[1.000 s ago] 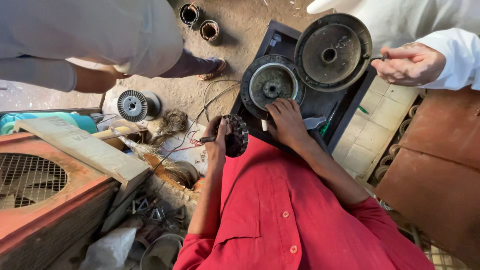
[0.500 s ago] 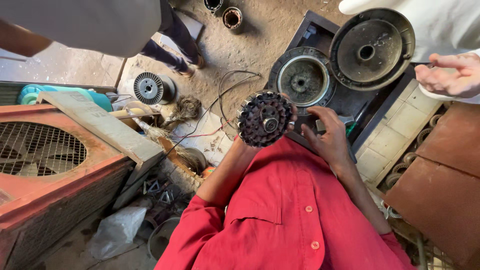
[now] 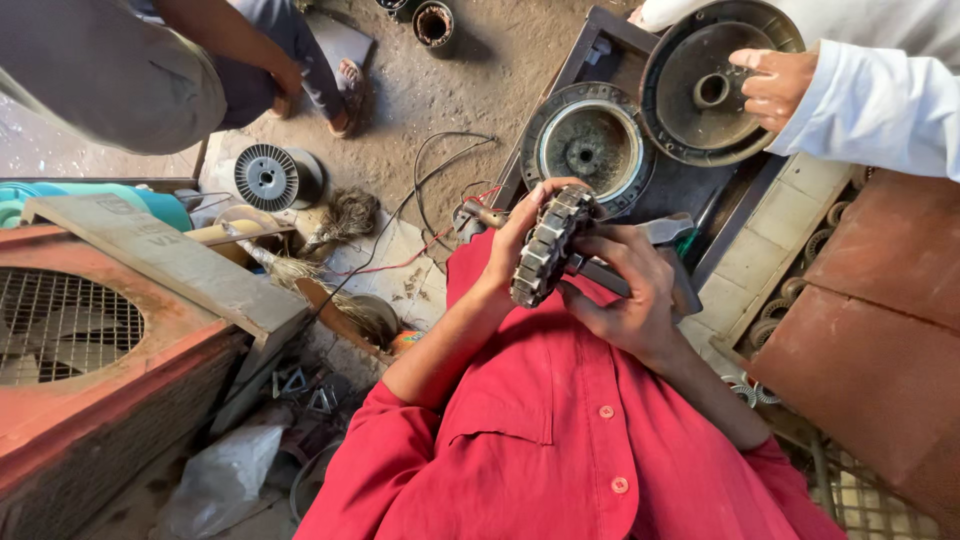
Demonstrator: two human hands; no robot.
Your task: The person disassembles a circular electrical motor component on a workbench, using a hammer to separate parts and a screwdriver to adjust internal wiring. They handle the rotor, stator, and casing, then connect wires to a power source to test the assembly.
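The toothed stator core stands edge-on above the red shirt, so its slots face the eyes. The left hand curls closed around its rim; the right hand closes on its other side, steadying it.

Dull grey metal stator (toothed edge), matt red cloth shirt.

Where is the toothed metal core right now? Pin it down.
Head view, centre: the toothed metal core stands edge-on between the left hand and right hand, above the red shirt.
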